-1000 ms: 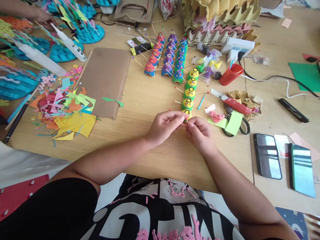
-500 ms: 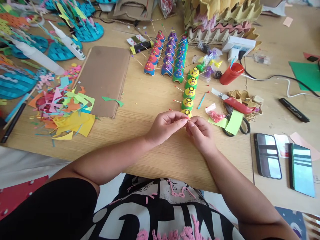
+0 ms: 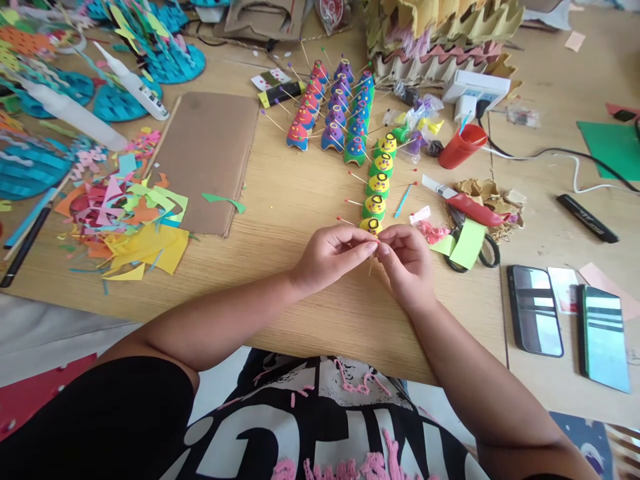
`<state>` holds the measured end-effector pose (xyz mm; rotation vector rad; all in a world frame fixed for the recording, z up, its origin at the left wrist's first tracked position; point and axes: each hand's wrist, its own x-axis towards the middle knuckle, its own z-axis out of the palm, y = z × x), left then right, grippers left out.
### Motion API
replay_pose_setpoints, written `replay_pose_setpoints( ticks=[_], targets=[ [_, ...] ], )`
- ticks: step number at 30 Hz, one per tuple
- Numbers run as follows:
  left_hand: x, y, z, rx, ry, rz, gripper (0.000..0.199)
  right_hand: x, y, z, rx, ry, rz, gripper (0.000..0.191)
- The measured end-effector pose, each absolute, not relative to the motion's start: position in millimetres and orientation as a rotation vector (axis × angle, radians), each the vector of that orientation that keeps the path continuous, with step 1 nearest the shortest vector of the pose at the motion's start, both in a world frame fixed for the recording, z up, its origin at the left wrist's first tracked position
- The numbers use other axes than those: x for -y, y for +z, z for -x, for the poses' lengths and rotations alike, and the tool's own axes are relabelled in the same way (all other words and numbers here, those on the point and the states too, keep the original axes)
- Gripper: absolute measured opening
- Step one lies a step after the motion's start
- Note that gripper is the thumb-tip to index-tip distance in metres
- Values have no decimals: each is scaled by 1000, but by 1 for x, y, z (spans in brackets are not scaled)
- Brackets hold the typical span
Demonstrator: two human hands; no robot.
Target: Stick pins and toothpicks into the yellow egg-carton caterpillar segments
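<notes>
My left hand (image 3: 336,257) and my right hand (image 3: 407,263) meet fingertip to fingertip just in front of a yellow-and-green egg-carton caterpillar (image 3: 377,183). Both are closed in a pinch on a thin wooden stick (image 3: 371,268), whose lower end pokes out below the fingers. A speck of reddish clay shows at the fingertips, mostly hidden. The caterpillar has dark rings, painted smiles and red-tipped sticks (image 3: 356,177) in its side; its nearest hump is partly behind my hands. Right of it lie a blue tool (image 3: 404,201) and a packet of red clay (image 3: 434,232).
Red, purple and blue-green caterpillars (image 3: 334,113) stand further back. At left are brown cardboard (image 3: 210,160), paper scraps (image 3: 145,243) and glue bottles (image 3: 133,83). On the right lie a red-handled cutter (image 3: 477,208), scissors (image 3: 489,252), a red cup (image 3: 463,145) and phones (image 3: 536,310).
My right hand's fingers have shifted slightly and lifted a little. The stick's lower end now shows beneath the fingertips, and less of the reddish clay is visible. My left hand barely moves.
</notes>
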<state>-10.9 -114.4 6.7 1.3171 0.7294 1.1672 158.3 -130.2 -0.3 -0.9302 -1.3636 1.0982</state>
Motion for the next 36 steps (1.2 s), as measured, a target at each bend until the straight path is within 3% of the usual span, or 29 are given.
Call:
replay_pose_setpoints(
  ticks=[21,30,36],
  targets=[
    [109,7,7,-628,891,-884,39,131,4,-158,1343,1190,887,20],
    [108,3,11,-606,873,-904,38,131,4,-158,1322,1123,902,18],
    [109,3,9,-631,1061,-1205,21,130,3,-158,1269,1071,943,18]
  ],
)
